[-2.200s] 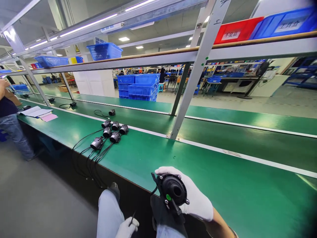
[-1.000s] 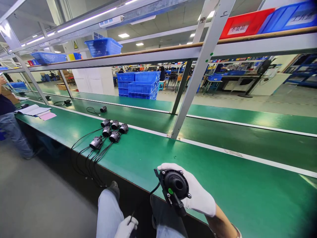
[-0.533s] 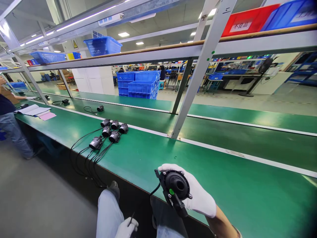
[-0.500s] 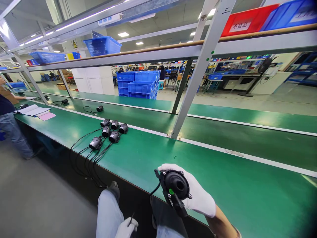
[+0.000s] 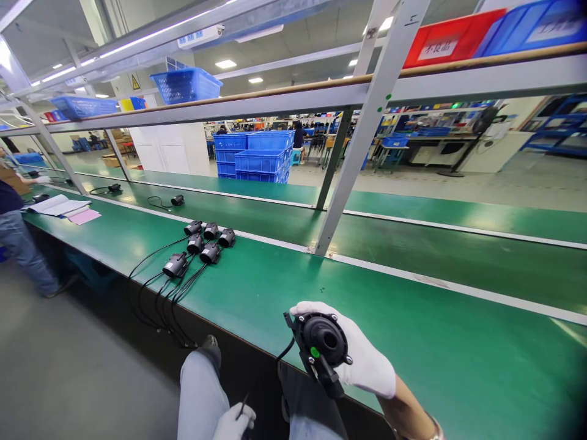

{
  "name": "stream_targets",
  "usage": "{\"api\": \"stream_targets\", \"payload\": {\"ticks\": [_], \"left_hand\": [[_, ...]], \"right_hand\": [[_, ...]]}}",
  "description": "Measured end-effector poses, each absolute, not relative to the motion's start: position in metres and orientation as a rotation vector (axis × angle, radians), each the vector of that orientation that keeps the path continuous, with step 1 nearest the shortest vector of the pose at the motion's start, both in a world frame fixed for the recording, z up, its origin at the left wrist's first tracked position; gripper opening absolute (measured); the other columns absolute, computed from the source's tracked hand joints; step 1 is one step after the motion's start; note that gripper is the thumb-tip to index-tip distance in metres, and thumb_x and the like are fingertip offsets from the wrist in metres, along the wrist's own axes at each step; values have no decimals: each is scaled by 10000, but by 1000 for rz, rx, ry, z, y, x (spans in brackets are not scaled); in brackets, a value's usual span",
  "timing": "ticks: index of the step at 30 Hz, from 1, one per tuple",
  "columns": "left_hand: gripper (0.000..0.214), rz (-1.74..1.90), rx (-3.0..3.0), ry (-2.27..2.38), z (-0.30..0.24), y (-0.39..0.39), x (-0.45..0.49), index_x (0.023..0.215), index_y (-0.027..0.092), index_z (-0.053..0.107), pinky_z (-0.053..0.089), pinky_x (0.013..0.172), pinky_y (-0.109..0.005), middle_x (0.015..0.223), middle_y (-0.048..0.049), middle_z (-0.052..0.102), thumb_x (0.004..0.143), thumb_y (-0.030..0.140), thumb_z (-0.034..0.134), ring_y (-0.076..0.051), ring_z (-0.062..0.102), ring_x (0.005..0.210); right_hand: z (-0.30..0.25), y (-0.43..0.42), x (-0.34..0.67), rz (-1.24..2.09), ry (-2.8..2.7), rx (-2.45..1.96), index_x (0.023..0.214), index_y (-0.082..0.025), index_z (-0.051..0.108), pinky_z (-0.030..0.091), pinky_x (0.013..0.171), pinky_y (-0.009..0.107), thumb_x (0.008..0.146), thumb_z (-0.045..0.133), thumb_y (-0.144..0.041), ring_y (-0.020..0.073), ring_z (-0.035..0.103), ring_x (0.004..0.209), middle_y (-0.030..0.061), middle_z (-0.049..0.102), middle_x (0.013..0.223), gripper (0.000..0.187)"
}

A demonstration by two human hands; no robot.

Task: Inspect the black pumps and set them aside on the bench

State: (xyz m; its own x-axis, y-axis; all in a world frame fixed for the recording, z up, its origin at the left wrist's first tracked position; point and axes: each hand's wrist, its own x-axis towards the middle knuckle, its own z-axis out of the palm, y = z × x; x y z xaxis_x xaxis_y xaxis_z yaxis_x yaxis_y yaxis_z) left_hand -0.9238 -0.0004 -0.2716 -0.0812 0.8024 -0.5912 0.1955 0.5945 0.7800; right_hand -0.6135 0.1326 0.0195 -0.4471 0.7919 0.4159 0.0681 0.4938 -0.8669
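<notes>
head view: six black motor-like units (image 5: 195,244) on bench (image 5: 257,287), cables (image 5: 186,287) hanging over near edge; leg (image 5: 202,394) brushing those cables might drag units off. left hand (image 5: 233,423), gloved, low beside leg, pinching thin black strand (image 5: 243,404), its far run dark and unclear. next, cord (image 5: 287,350) running down from round black device (image 5: 321,340), held up at bench edge, ported face toward camera. right hand (image 5: 367,362), gloved, wrapped round device's back; tug on cord or slack grip could drop it.
</notes>
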Motion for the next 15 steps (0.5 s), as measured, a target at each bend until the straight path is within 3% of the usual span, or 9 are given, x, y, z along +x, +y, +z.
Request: {"api": "stream_targets", "payload": {"ticks": [9,11,15], "left_hand": [[329,614,930,1609,-266,-3,-923,787,224,603,503,835,-374,754,-32,594,719,537,532,-241,606,812],[301,594,952,1622,-267,-4,-923,783,231,585,503,851,-372,779,-34,610,732,521,525,-243,617,834],[263,513,1014,1685,-269,-3,-924,775,239,582,492,893,-377,809,-38,644,756,496,528,-254,635,872]], "right_hand": [[8,135,-608,1090,-1819,-588,1314,-269,574,571,999,475,772,655,-809,343,690,1150,153,660,1278,769],[10,134,-605,1012,-1854,-538,1336,-280,575,574,1001,455,804,671,-760,337,689,1158,150,656,1299,723],[17,129,-599,744,-1942,-445,1345,-355,584,564,1018,416,877,759,-451,314,665,1213,103,670,1335,508]]}}
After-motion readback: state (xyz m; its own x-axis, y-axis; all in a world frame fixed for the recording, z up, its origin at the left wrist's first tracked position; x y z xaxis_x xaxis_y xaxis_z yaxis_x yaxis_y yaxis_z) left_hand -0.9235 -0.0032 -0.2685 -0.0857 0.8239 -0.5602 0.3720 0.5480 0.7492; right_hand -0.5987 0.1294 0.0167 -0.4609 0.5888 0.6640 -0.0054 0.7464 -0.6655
